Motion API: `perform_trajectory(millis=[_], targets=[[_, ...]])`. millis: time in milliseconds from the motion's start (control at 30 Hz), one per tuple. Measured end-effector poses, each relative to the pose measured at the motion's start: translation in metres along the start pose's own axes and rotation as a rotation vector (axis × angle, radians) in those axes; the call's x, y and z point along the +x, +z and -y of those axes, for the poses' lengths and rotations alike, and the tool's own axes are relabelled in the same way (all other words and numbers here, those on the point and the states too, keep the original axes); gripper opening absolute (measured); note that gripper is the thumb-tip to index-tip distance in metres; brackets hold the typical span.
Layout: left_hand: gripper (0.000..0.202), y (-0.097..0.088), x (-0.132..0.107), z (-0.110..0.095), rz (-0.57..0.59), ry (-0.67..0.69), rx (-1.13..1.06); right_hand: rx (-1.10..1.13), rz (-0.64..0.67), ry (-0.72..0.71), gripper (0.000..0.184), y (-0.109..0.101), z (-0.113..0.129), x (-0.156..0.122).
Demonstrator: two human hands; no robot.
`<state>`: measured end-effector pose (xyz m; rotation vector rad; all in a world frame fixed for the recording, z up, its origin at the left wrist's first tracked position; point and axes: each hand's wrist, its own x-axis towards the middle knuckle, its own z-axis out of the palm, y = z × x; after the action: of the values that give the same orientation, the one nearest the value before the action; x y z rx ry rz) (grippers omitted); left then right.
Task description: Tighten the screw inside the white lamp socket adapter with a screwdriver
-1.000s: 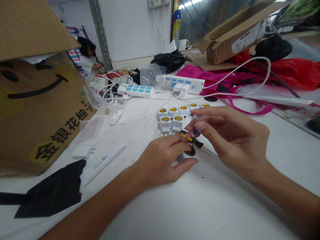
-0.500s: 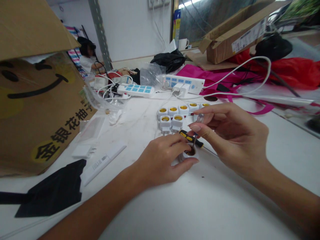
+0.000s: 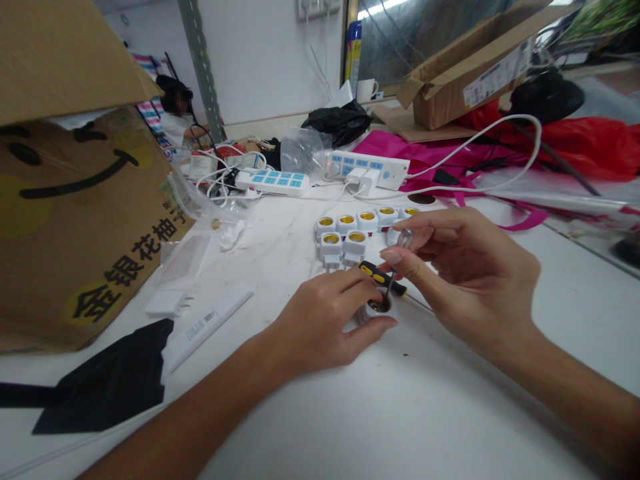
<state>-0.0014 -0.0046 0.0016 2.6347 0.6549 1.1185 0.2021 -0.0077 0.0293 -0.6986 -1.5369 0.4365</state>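
My left hand (image 3: 325, 327) is closed around a small white lamp socket (image 3: 381, 307) that stands on the white table (image 3: 400, 413). My right hand (image 3: 465, 273) pinches a small screwdriver (image 3: 400, 244) with a clear handle top, held upright. Its thin shaft (image 3: 389, 285) points down into the socket's opening. Behind the hands lie several white sockets with brass insides (image 3: 350, 230) in two rows. A black and yellow screwdriver (image 3: 383, 277) lies flat between them and the held socket.
A big cardboard box (image 3: 75, 200) stands at left, with a black sheet (image 3: 100, 387) and white plastic parts (image 3: 205, 323) in front of it. Two white power strips (image 3: 273, 181) with cables lie at the back. Pink and red bags (image 3: 575, 143) and another carton (image 3: 470, 67) fill the right. A person sits far back left.
My right hand's fingers have shifted around the screwdriver handle, turning it slightly, so its clear top now shows. My left hand and the socket have stayed in place.
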Motion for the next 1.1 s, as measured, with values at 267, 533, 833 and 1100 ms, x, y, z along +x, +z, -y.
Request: perform_trajectory(millis=[267, 533, 833, 1100], targets=[[0.022, -0.002, -0.001, -0.002, 0.051, -0.037, -0.045, 0.008, -0.023, -0.023, 0.028, 0.000, 0.002, -0.001], [0.039, -0.001, -0.002, -0.002, 0.049, -0.014, -0.070, 0.038, -0.080, -0.035, 0.024, 0.008, 0.015, -0.007], [0.033, -0.007, -0.002, -0.008, 0.134, -0.293, -0.457, 0.086, 0.002, 0.019, 0.027, 0.008, 0.013, -0.019], [0.035, -0.015, 0.006, -0.004, 0.254, -0.466, -0.722, 0.175, 0.025, 0.066, 0.022, 0.011, 0.018, -0.019]])
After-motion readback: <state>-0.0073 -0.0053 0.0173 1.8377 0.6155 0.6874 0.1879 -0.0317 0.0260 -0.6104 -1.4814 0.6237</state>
